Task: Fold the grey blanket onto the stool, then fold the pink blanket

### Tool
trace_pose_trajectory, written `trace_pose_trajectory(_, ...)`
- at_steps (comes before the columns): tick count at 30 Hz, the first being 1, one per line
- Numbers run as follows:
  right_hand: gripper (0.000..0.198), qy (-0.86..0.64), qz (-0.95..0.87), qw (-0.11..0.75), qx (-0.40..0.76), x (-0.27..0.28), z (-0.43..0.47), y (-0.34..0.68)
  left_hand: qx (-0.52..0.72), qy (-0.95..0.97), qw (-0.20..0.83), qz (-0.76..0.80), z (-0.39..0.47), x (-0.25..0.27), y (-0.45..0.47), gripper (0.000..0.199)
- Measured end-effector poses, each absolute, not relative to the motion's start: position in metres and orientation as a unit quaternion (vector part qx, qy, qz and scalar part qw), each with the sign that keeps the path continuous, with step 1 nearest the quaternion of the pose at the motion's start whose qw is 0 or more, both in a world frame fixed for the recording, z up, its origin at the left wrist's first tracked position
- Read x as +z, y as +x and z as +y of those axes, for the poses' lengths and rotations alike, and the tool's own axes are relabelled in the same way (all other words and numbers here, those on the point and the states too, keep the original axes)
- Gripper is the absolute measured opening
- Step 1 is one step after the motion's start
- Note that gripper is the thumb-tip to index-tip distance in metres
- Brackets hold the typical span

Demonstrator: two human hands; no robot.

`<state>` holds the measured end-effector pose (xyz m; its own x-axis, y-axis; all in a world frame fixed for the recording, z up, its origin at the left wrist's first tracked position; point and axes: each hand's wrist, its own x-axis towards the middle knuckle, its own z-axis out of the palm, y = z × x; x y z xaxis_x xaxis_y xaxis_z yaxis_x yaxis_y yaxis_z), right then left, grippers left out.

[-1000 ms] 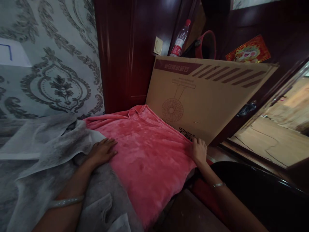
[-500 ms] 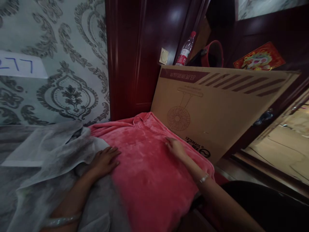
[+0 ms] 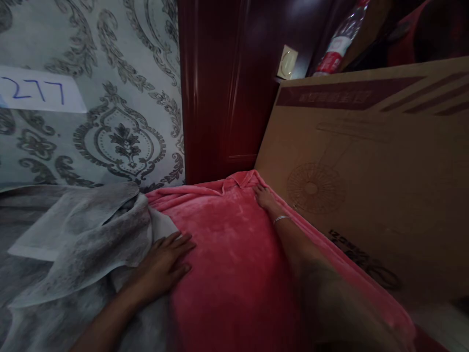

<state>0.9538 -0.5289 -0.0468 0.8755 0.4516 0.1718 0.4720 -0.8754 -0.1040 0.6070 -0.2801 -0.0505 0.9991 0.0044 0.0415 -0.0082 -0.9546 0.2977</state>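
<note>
A pink plush blanket point(image 3: 227, 264) lies spread out in front of me, with a few folds bunched at its far edge. My left hand point(image 3: 164, 261) rests flat at the blanket's left side, fingers spread, where it meets the grey cloth. My right hand point(image 3: 263, 196) reaches to the far right corner of the blanket, its fingers laid on the fabric and stretched forward; nothing shows in them. To the left, a grey plush cloth point(image 3: 98, 234) lies heaped in loose folds, its pale underside turned up in places.
A large cardboard box point(image 3: 384, 181) with a printed fan stands along the blanket's right side. Behind it are a plastic bottle point(image 3: 339, 46) and a dark red wooden panel point(image 3: 216, 98) with a switch point(image 3: 287, 62). A paper marked 277 point(image 3: 40, 90) is on the patterned wall point(image 3: 124, 142).
My right hand has slid forward to the blanket's far corner. My left hand stays near the same place on the blanket. My view has moved closer to the box.
</note>
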Motion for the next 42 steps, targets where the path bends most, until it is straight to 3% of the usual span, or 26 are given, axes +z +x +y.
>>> trace_pose_trajectory(17, 0.048, -0.952, -0.3, 0.03, -0.056, -0.044, -0.496, 0.93, -0.006, 0.986, 0.169, 0.016, -0.287, -0.044, 0.599, 0.054)
trace_pose_trajectory(21, 0.043, -0.942, -0.327, 0.041, -0.063, -0.04, -0.457, 0.896, -0.008, 0.982, 0.187, 0.022, -0.29, -0.04, 0.597, 0.054)
trace_pose_trajectory(26, 0.05, -0.819, -0.56, 0.095, -0.083, -0.046, -0.378, 0.855, 0.002, 0.979, 0.201, 0.021, -0.294, -0.039, 0.595, 0.056)
trace_pose_trajectory(35, 0.044, -0.866, -0.483, 0.098, -0.079, -0.051, -0.333, 0.859, 0.013, 0.974, 0.225, 0.015, -0.295, -0.038, 0.591, 0.056)
trace_pose_trajectory(40, 0.048, -0.818, -0.559, 0.113, -0.071, -0.042, -0.305, 0.821, 0.042, 0.969, 0.242, 0.014, -0.298, -0.037, 0.591, 0.054)
trace_pose_trajectory(42, 0.047, -0.78, -0.611, 0.12, -0.058, -0.043, -0.286, 0.809, 0.097, 0.96, 0.262, 0.018, -0.299, -0.039, 0.593, 0.044)
